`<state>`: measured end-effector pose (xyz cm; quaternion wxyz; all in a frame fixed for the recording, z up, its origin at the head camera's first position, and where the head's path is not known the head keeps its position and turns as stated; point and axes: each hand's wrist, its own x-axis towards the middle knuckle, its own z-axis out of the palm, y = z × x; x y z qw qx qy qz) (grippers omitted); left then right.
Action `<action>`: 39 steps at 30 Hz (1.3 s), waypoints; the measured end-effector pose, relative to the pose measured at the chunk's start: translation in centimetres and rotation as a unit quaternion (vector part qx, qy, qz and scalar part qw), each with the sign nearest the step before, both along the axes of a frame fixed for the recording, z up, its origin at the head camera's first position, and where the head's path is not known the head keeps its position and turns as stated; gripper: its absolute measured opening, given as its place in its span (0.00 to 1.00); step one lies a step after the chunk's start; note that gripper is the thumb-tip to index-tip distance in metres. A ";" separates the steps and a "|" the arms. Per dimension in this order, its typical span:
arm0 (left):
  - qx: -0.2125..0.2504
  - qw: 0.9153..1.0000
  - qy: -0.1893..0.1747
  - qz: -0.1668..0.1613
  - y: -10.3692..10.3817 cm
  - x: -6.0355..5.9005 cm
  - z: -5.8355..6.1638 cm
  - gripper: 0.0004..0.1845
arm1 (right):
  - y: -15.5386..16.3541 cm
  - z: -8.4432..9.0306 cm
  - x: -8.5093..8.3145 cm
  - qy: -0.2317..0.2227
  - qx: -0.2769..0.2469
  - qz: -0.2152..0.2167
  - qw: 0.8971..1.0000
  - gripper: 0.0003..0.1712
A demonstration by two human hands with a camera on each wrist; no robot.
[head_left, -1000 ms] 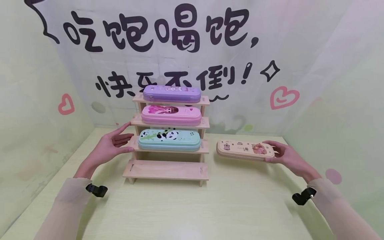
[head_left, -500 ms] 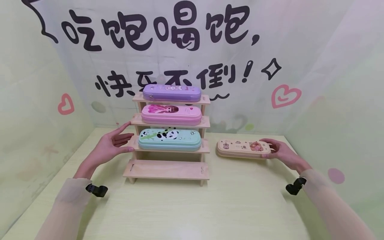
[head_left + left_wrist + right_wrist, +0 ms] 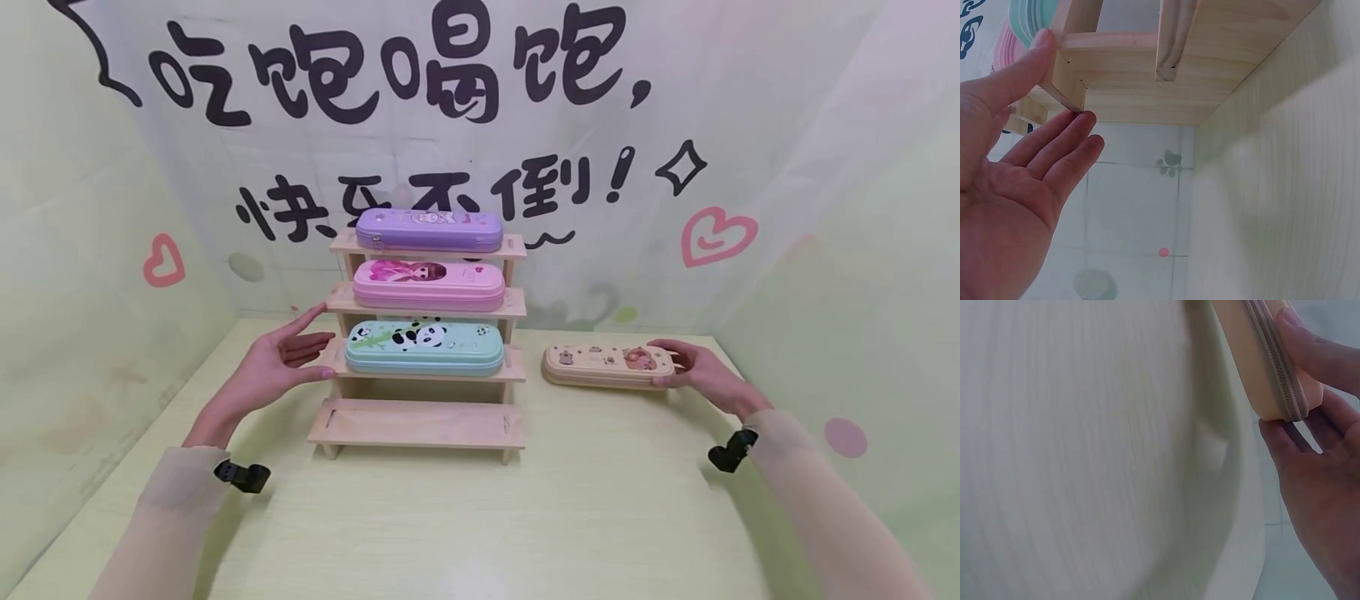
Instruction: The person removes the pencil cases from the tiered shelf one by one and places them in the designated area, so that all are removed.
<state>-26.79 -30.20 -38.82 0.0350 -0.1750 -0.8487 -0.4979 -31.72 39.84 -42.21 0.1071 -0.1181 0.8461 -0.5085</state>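
Still beige pencil case (image 3: 609, 366) in right hand (image 3: 701, 377).

Sheer beige sleeves (image 3: 172, 500), black wrist clips (image 3: 242, 476) (probably camera mounts).

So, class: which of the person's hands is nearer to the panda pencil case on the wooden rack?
Left. The left hand touches the rack's left side beside the panda pencil case; the right hand holds the beige pencil case farther right.
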 end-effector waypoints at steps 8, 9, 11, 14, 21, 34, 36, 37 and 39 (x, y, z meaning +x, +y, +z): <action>-0.002 1.000 0.009 -0.005 0.1 -0.1 0.0 0.54 | -0.2 0.2 -0.8 -0.004 0.030 0.013 0.999 0.46; -0.003 1.000 0.009 -0.004 0.1 0.0 0.0 0.54 | -0.2 0.2 -0.9 -0.003 0.038 0.013 0.999 0.46; -0.003 1.000 0.009 -0.003 0.0 0.0 0.0 0.54 | -0.3 0.2 -1.1 0.000 0.055 0.014 0.998 0.46; -0.003 1.000 0.007 -0.004 0.0 0.0 0.0 0.54 | -0.4 0.0 -1.2 0.006 0.080 0.012 0.997 0.46; -0.003 1.000 0.000 -0.001 0.0 0.0 -0.1 0.54 | -0.5 -0.5 -1.6 0.009 0.095 0.008 0.995 0.46; 0.003 1.000 -0.002 -0.006 -0.1 0.1 -0.2 0.54 | -0.5 -0.9 -2.1 0.012 0.084 0.009 0.996 0.47; 0.002 1.000 -0.003 -0.006 -0.1 0.1 -0.1 0.54 | -0.5 -0.9 -2.2 0.014 0.083 0.010 0.996 0.47; 0.001 1.000 -0.003 -0.004 -0.1 0.1 -0.1 0.54 | -0.4 -1.0 -2.3 0.016 0.082 0.010 0.996 0.47; -0.002 1.000 -0.003 -0.002 -0.1 0.1 -0.1 0.54 | -0.4 -1.0 -2.3 0.017 0.083 0.013 0.996 0.47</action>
